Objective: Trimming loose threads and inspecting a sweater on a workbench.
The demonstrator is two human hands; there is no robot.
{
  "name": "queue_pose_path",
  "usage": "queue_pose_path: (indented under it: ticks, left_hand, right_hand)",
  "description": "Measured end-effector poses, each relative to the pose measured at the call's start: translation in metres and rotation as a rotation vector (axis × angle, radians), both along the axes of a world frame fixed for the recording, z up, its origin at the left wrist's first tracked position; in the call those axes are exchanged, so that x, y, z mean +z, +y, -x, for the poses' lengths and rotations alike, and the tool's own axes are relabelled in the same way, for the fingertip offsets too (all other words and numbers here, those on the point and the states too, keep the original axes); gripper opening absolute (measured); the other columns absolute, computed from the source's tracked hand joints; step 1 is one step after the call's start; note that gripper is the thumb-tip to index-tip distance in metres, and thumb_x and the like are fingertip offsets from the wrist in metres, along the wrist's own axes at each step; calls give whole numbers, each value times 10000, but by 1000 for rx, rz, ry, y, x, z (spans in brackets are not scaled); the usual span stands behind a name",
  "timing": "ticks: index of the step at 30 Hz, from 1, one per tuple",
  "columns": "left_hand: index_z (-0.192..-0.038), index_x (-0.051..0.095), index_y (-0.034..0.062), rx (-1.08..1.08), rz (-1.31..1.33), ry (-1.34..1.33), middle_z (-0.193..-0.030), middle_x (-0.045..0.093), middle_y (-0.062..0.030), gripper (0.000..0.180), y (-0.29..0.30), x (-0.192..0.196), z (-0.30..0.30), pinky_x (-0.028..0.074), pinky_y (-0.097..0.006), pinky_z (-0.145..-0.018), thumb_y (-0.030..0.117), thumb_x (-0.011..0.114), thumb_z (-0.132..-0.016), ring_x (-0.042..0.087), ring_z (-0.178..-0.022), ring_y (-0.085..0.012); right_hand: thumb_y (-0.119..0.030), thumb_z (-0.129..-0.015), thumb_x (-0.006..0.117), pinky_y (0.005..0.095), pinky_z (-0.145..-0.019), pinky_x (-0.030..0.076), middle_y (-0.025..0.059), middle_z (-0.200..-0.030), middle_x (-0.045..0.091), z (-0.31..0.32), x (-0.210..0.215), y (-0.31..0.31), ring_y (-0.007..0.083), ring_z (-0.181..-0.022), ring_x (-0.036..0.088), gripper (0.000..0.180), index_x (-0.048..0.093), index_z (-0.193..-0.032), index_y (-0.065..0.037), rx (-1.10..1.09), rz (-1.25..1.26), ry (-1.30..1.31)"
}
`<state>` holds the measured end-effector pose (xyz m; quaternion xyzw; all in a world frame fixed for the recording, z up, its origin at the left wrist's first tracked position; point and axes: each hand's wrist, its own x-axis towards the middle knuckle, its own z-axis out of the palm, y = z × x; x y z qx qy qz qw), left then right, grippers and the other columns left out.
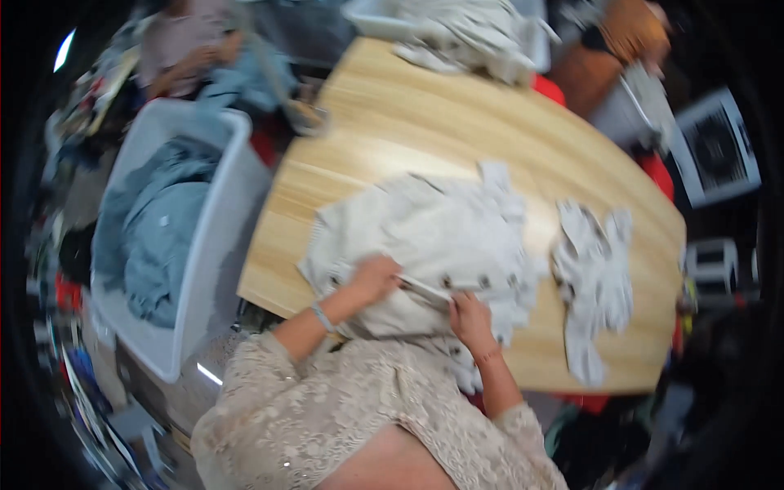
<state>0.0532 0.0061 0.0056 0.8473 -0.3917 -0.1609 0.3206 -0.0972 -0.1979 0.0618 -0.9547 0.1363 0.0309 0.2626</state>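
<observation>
A cream knit cardigan [408, 220] with dark round buttons lies spread on the wooden table in front of me, its lower part hanging over the near edge. My left hand [377, 278] is closed on the buttoned front edge. A little to the right, my right hand [471, 317] pinches the same edge, and a narrow strip of it runs taut between the two. Fine detail under the fingers is blurred. Beside the cardigan on the right, a smaller crumpled cream knit piece [592, 282] rests apart from it.
The light wooden table [343, 114] has a curved far edge. A white bin [237, 163] of blue-grey garments stands at its left. Across the table, a pile of cream garments [465, 41] spills from a white tub. Other people sit at far left and far right, near a box fan [714, 147].
</observation>
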Motion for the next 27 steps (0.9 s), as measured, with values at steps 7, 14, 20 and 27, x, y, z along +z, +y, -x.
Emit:
queue_pose_path:
  ticks: [7,14,20,27]
  left_hand:
    - [-1026,560,48,-184,312,-10,-984,543,-128,286,-88,16,30,455,-385,-766,56,620,-746,540,-921,-321]
    - [-821,631,10,-163,100,166,-757,616,-86,97,-111,-4,28,492,-321,-620,66,645,-742,609,-658,-242]
    - [-875,649,-25,14,70,1004,-740,637,-15,160,-103,10,10,467,-224,-597,118,679,-810,559,-645,-83]
    - [-981,648,-20,-100,131,1068,-813,632,-22,212,-91,11,15,473,-227,-708,93,678,-803,574,-765,-93]
  right_hand:
    - [-76,-772,608,393,-613,480,103,-851,581,11,-14,-1,317,-708,602,178,608,-950,-79,-89,-119,-120]
    - [-39,-745,625,393,-607,475,108,-859,569,18,-20,4,322,-699,592,176,580,-914,-57,-126,-186,-205]
    - [-39,-738,646,393,-645,481,136,-877,566,10,-15,3,331,-756,589,341,524,-1056,-50,-277,-333,-213]
    - [-45,-760,627,406,-701,479,174,-926,557,16,-22,-9,357,-821,579,412,498,-1152,-37,-121,-304,-195]
